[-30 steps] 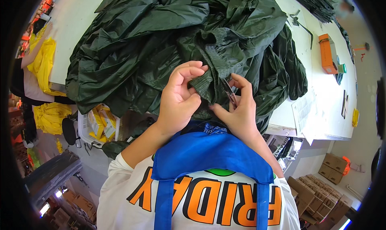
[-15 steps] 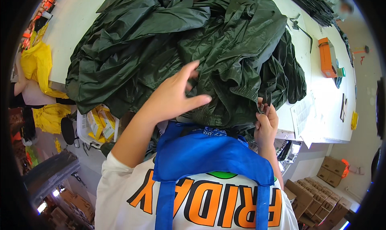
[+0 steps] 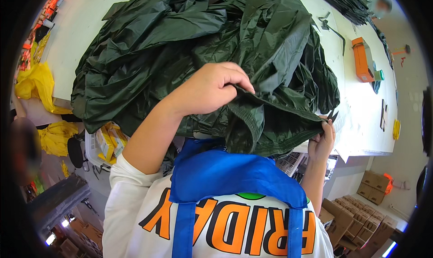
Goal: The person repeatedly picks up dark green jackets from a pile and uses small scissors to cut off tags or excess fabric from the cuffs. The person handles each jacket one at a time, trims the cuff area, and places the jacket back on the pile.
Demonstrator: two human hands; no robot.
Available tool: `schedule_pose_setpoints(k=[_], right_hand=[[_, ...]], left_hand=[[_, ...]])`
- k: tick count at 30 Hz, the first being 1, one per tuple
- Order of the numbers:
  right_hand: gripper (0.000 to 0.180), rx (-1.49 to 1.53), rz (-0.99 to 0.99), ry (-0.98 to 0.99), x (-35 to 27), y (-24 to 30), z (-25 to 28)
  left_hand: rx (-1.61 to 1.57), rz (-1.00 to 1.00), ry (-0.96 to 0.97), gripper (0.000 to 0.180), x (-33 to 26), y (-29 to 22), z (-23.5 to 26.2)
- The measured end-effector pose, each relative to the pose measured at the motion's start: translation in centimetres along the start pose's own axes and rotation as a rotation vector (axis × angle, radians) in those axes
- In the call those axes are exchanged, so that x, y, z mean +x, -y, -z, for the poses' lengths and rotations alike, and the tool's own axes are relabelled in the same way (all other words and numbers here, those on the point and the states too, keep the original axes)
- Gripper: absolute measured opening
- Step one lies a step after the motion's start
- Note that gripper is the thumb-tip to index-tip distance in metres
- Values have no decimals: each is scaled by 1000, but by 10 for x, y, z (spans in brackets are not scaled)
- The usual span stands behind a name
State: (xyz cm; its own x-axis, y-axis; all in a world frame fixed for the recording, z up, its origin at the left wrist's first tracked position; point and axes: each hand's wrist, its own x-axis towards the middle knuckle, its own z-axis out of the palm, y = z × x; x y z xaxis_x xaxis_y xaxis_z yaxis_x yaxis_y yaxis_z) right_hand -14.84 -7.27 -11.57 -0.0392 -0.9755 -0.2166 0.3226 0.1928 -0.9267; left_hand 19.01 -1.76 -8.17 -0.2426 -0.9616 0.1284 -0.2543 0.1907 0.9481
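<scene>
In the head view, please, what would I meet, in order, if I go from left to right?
Yellow cloth at the table's left edge, white basket, left hand, right hand, orange box, small yellow bundle.

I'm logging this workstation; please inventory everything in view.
Table: one, white, upper centre.
Garments: heap, uncountable, dark green, on table.
Snips: one, dark, in right hand.
Box: one, orange, table's right.
Paper: count unclear, white, table's right edge.
Basket: one, white, below table's left.
Packets: several, yellow, in basket.
Cloth bundles: several, yellow, far left.
Cardboard boxes: many, brown, lower right.
Co-workers: two, left and upper-right edges.
Apron: one, blue, on wearer.
Shirt: one, white, under apron.
Left hand: one, bare, pinching garment edge.
Right hand: one, bare, at garment's right end.
</scene>
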Motion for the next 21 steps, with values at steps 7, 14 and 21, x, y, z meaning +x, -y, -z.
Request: schedule_pose_setpoints(k=[7, 14, 21], right_hand=[[21, -462, -222, 180, 9, 1, 4], [37, -602, 258, 585, -17, 38, -71], [34, -778, 588, 780, -46, 20, -112]], left_hand=[[-495, 282, 69, 19, -2, -13, -2], [308, -389, -298, 20, -12, -26, -20], [-146, -345, -574, 27, -27, 0, -44]])
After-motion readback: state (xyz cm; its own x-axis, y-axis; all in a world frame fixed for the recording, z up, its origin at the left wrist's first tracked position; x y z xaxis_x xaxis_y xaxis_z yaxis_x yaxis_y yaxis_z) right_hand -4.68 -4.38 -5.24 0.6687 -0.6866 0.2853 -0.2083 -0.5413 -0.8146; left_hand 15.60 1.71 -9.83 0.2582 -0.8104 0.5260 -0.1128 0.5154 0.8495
